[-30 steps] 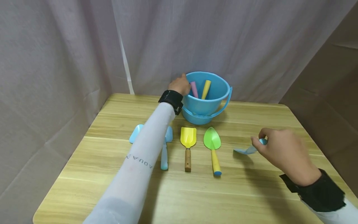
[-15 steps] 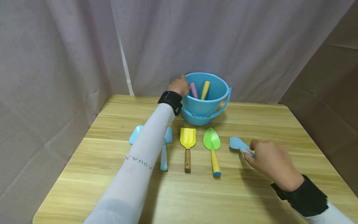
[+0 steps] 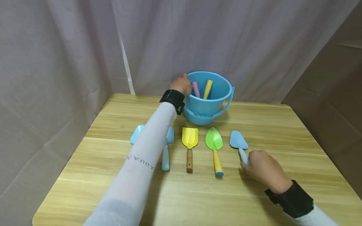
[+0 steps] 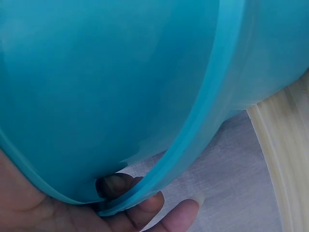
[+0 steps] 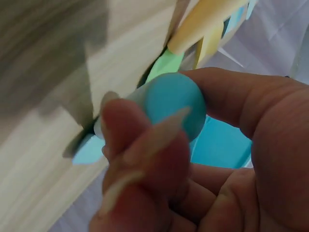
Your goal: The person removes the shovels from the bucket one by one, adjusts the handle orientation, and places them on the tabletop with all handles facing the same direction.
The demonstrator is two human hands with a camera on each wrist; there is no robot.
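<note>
Currently the left hand (image 3: 181, 84) grips the near-left rim of the blue bucket (image 3: 210, 100), fingers curled round the edge. In front of the bucket lie a row of toy tools: two pale blue ones partly under the sleeve, a yellow shovel (image 3: 189, 147), a green trowel (image 3: 215, 149). Rightmost, the right hand (image 3: 264, 171) pinches the handle end of the light blue trowel (image 3: 238, 142), blade flat on the table (image 3: 282, 131). Judgement: keep its handle parallel to the green trowel's, evenly spaced, before letting go.
</note>
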